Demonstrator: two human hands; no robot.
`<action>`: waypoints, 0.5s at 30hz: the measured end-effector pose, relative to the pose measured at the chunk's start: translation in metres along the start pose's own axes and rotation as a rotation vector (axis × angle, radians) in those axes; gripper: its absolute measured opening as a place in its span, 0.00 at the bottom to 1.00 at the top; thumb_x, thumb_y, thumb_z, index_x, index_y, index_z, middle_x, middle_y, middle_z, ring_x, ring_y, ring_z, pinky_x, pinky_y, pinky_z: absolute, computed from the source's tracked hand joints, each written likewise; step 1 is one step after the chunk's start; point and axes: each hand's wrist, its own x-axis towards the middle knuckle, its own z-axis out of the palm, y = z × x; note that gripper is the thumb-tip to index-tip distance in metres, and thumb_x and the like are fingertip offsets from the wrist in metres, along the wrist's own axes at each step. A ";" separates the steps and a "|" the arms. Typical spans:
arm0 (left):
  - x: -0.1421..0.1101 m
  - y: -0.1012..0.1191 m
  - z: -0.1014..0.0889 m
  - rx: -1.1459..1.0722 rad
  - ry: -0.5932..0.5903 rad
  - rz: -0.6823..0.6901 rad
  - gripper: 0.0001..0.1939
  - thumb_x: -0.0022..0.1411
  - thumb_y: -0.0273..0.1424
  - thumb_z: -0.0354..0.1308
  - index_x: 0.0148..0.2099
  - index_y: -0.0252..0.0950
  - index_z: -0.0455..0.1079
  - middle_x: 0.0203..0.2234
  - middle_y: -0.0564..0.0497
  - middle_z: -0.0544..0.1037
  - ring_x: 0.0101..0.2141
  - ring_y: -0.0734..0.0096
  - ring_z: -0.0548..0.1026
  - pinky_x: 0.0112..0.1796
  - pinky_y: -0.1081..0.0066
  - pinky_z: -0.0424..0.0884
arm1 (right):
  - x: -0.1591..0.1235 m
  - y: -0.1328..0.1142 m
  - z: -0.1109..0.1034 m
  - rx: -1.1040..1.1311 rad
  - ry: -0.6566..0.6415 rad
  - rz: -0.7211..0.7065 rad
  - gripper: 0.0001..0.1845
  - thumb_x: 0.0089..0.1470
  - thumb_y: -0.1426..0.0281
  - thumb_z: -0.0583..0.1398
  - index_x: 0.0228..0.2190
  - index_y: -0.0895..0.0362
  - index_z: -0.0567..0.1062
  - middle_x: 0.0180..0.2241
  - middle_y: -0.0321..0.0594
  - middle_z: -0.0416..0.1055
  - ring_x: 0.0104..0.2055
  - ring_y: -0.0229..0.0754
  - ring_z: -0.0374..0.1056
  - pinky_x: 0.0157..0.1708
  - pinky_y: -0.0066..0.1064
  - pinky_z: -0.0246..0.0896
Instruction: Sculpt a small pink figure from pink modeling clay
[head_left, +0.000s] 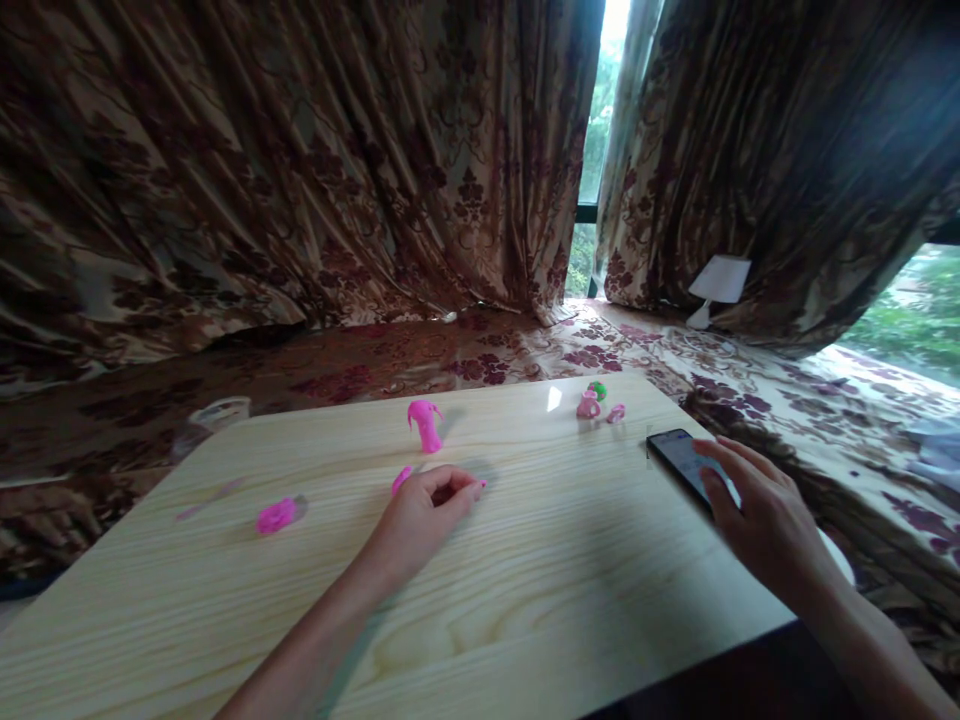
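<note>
My left hand (pixel 431 510) is over the middle of the table, thumb and finger pinched on a tiny bit of pink modelling clay (pixel 484 484). Partly hidden behind its knuckles lies another pink clay piece (pixel 401 478). Just beyond stands a pink clay figure (pixel 427 428), upright, with thin strips hanging at both sides of its top. A flattened pink lump (pixel 277 516) rests to the left. On the right, my right hand (pixel 757 505) has its fingers spread over a smartphone (pixel 679 450) with a lit screen. Its fingertips are at the screen; whether they press it I cannot tell.
Small pale pink shapes (pixel 589 404) and a green one (pixel 598 390) sit at the table's far right. A thin pinkish stick (pixel 210 499) lies at left. Beyond the wooden table (pixel 525 590) are a clear container (pixel 217 412), a white lamp (pixel 718 282) and floral curtains (pixel 450 150).
</note>
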 end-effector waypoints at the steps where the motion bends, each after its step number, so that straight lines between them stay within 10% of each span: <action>1: 0.000 0.002 0.001 0.000 -0.009 0.005 0.12 0.55 0.38 0.55 0.31 0.34 0.70 0.24 0.53 0.72 0.28 0.73 0.67 0.30 0.74 0.62 | 0.005 -0.022 -0.004 0.097 0.003 -0.027 0.18 0.56 0.65 0.52 0.48 0.54 0.68 0.47 0.47 0.69 0.53 0.50 0.61 0.50 0.45 0.57; 8: -0.013 0.017 -0.008 0.183 -0.044 0.067 0.12 0.58 0.38 0.52 0.33 0.36 0.71 0.27 0.51 0.74 0.30 0.69 0.70 0.32 0.72 0.64 | 0.045 -0.155 0.032 0.731 -0.334 -0.210 0.16 0.55 0.73 0.52 0.45 0.54 0.70 0.44 0.42 0.70 0.38 0.38 0.69 0.40 0.31 0.64; 15: -0.019 -0.009 -0.055 0.351 0.181 0.155 0.10 0.58 0.35 0.51 0.35 0.39 0.72 0.35 0.50 0.75 0.37 0.68 0.72 0.37 0.71 0.65 | 0.088 -0.184 0.112 0.727 -0.373 -0.138 0.12 0.53 0.72 0.53 0.35 0.57 0.76 0.34 0.42 0.76 0.33 0.40 0.70 0.34 0.30 0.63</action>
